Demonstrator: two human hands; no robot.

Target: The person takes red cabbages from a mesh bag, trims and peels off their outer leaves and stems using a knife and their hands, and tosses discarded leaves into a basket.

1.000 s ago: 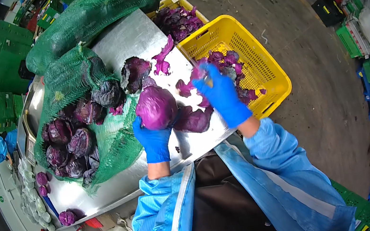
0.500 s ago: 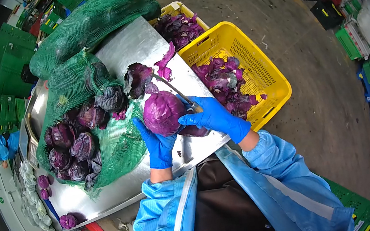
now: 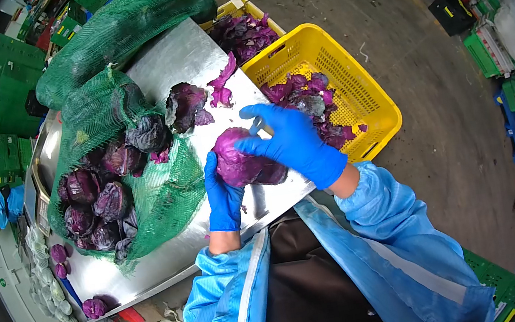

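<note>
A purple cabbage [image 3: 238, 162] rests in my left hand [image 3: 225, 196], whose blue-gloved fingers cup its left side and underside. My right hand [image 3: 295, 142], also gloved in blue, lies against the cabbage's upper right; its fingers are curled, and what they hold is mostly hidden. Just right of the cabbage a loose dark leaf [image 3: 271, 173] shows under my right hand. Torn leaves [image 3: 186, 107] lie on the metal table [image 3: 177, 49] beyond the cabbage.
A green net bag [image 3: 165, 191] with several cabbages lies open at the left, below a full net sack [image 3: 119, 38]. The yellow crate [image 3: 366, 88] at the table's right edge holds leaves, as does another crate [image 3: 241, 7] behind it. A co-worker's blue sleeve [image 3: 15, 202] shows far left.
My right hand has moved from over the yellow crate back to the cabbage. The knife seen in it half a second ago is now mostly hidden. The cabbage has turned and shifted slightly right.
</note>
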